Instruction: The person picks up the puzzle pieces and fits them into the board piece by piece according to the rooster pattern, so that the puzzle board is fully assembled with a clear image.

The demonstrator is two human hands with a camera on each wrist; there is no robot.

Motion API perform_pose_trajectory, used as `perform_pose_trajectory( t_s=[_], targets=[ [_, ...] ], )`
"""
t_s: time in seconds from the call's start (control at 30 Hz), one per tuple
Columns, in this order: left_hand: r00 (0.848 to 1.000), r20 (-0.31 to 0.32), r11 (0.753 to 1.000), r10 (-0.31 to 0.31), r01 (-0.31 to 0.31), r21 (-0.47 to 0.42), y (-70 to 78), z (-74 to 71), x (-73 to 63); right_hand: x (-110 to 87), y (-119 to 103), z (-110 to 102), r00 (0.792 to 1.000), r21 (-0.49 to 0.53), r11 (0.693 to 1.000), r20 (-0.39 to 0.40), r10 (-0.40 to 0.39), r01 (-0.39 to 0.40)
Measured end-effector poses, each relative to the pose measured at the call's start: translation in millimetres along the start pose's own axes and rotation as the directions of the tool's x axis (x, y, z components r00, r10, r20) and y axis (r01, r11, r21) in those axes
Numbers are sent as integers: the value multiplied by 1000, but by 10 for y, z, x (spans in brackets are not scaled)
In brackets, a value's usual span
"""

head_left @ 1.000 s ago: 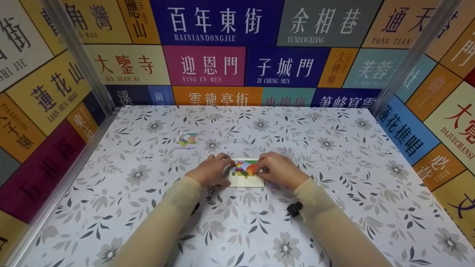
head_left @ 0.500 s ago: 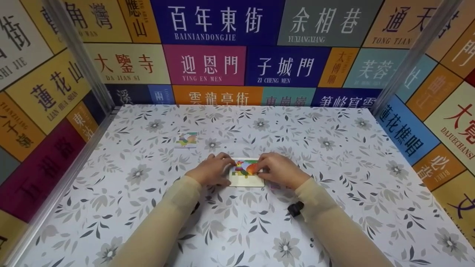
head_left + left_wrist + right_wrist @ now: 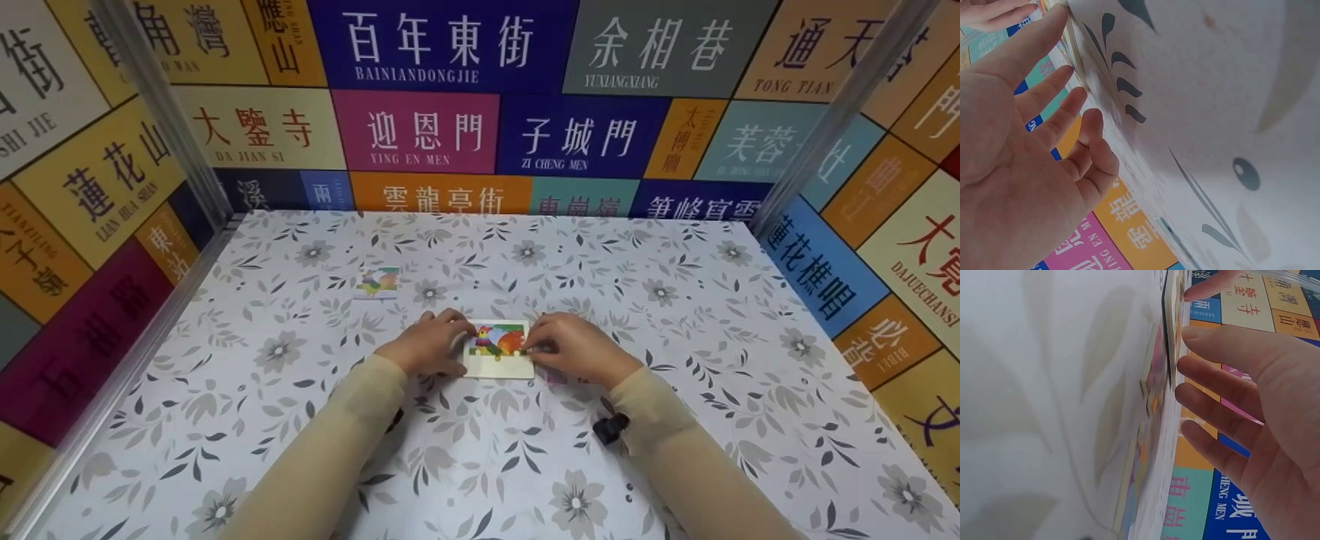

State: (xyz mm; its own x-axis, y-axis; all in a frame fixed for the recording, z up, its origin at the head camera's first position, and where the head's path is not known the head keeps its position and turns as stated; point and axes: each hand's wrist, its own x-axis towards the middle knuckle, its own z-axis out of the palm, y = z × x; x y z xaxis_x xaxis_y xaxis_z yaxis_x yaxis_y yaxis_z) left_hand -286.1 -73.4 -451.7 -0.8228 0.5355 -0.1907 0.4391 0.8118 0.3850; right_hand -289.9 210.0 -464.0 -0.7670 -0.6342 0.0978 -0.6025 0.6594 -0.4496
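A small puzzle board [image 3: 496,369] lies in the middle of the table, its frame cream-coloured. Fitted puzzle pieces [image 3: 495,340] form a bright rooster picture across its upper part, with knobs along their lower edge. My left hand [image 3: 431,345] touches the board's left side, fingertips on the upper edge and thumb by the lower corner. At the right side is my right hand [image 3: 574,346], thumb and index fingertips right at the picture's edge. Loose puzzle pieces [image 3: 1134,478] lie beside the board under the right hand, mostly hidden in the head view.
A card [image 3: 377,283] with a similar rooster picture lies farther back to the left. The floral-covered table [image 3: 660,255] is bordered by panels [image 3: 420,131] of coloured street-sign lettering. Clear corner posts [image 3: 825,127] stand at the back.
My right hand has slid slightly right, off the orange part of the picture, which now shows more fully. The left hand and the board have stayed put.
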Motion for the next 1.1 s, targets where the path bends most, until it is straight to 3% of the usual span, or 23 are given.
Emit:
perform_pose_trajectory(
  t_s=[0.8,1.1],
  targets=[
    [998,30,999,-48,47,7,23,-7,3,-344,166,-118,996,-21,996,-21,83,-83],
    [999,33,1000,-10,10,5,6,-22,4,-441,198,-167,997,-53,997,-41,60,-62]
  ],
)
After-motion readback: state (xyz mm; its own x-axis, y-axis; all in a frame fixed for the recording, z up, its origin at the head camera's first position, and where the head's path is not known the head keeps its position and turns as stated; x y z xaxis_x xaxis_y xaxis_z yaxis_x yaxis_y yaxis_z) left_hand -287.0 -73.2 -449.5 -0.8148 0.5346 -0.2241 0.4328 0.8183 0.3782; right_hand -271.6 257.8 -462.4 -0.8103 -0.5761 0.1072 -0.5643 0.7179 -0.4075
